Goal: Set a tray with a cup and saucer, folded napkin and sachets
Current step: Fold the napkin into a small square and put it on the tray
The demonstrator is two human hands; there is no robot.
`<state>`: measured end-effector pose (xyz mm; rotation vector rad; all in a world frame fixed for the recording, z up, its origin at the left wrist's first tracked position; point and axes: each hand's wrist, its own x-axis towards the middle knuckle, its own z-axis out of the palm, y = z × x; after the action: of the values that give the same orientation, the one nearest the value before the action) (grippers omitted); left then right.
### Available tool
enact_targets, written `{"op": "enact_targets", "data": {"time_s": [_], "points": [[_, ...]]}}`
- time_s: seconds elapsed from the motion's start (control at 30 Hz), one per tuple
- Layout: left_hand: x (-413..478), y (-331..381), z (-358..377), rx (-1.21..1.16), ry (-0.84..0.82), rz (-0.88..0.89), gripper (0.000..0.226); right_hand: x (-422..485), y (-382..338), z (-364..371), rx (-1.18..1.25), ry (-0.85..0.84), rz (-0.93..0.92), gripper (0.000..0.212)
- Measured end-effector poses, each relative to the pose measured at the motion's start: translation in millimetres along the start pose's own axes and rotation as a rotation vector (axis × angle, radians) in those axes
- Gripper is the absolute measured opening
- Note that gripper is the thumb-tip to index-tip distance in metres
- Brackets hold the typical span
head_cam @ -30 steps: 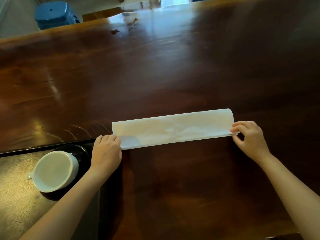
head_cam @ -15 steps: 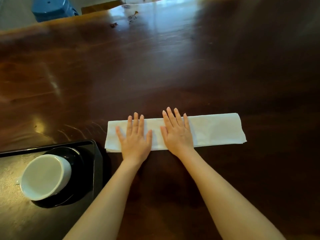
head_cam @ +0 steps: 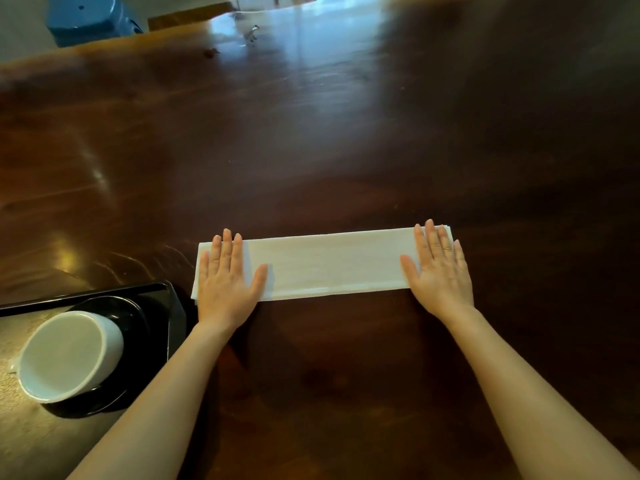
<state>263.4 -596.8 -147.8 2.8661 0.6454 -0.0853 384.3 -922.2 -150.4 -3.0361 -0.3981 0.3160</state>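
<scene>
A white napkin [head_cam: 329, 265], folded into a long narrow strip, lies flat on the dark wooden table [head_cam: 311, 150]. My left hand [head_cam: 225, 282] presses palm-down on its left end with fingers spread. My right hand [head_cam: 440, 268] lies flat on its right end the same way. At the lower left, a black tray [head_cam: 173, 306] holds a white cup [head_cam: 69, 355] standing on a black saucer [head_cam: 117, 306]. No sachets are in view.
A blue stool [head_cam: 90, 19] stands beyond the table's far edge at the upper left. Small bits of debris [head_cam: 251, 31] lie near the far edge. The tray's right rim sits just left of my left wrist.
My hands went from pinching the napkin's ends to pressing at its middle, then slid apart outward to the two ends. The napkin now lies flatter.
</scene>
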Motion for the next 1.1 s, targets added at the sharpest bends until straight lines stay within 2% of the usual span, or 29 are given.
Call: {"op": "enact_targets", "data": {"time_s": [0.27,0.37,0.53,0.63,0.77,0.87,1.0,1.1], "points": [[40,-2,-13,0.032,-0.158,0.089,0.073,-33,-1,-4,0.055,-0.089,0.065,0.072],[39,35,-16,0.046,-0.099,0.114,0.064,-56,-19,-5,0.095,-0.066,0.18,0.073],[-35,126,15,-0.015,-0.105,0.336,0.06,-104,-42,-5,0.195,-0.026,0.305,0.077],[-46,125,28,0.056,-0.136,0.382,0.061,-134,-37,-3,0.178,-0.048,0.187,0.078],[-21,105,23,0.107,-0.191,0.544,0.059,-163,-3,-15,0.13,-0.067,-0.129,0.074],[-7,101,12,0.146,-0.245,0.634,0.06,-169,11,-24,-0.028,-0.039,-0.343,0.07],[-21,111,1,0.157,-0.225,0.641,0.062,-154,21,-27,-0.134,0.106,-0.497,0.051],[-68,124,1,-0.004,-0.152,0.823,0.064,-139,25,-26,-0.128,0.201,-0.586,0.031]]}}
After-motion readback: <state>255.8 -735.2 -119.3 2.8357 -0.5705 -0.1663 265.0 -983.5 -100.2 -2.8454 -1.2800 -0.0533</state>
